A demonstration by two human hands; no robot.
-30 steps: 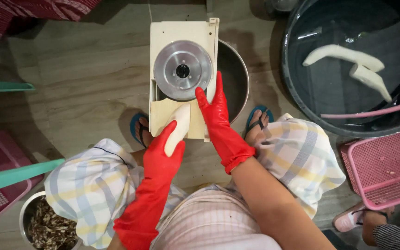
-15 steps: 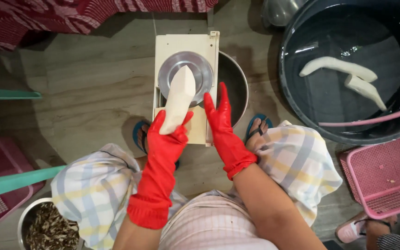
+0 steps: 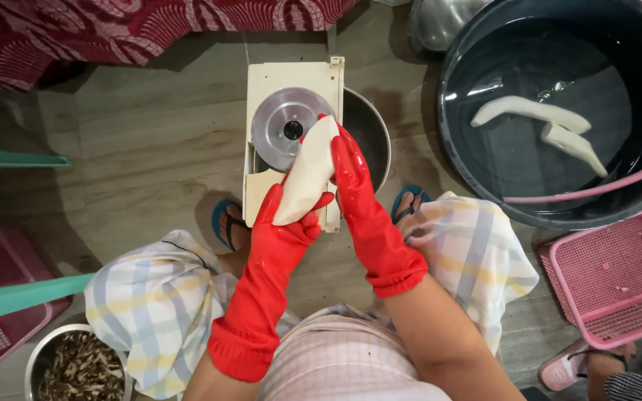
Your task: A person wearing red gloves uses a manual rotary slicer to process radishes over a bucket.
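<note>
- While I look down through the head view, my left hand (image 3: 280,226), in a red rubber glove, is clamped around the lower end of a pale peeled root (image 3: 307,169), near the middle of the frame.
- My right hand (image 3: 352,172), also gloved in red, lies flat with fingers together against the root's right side, pressing rather than gripping.
- By my judgement the step in hand is slicing: the root's upper tip meets the round metal disc (image 3: 285,128) of a cream slicer board (image 3: 291,82) just above centre.
- As I judge it, the next move calls for steady pressure on the root with fingertips kept off the disc.
- That root looks smooth, creamy white, tapered and slightly wet, tilted from lower left to upper right.
- A steel bowl (image 3: 371,141) sits under the slicer's right edge.
- At upper right, a dark tub (image 3: 484,178) of water holds two more peeled roots (image 3: 536,115).
- A pink basket (image 3: 611,275) sits at right, and a metal bowl of brown peelings (image 3: 79,367) at lower left, all on the floor.
</note>
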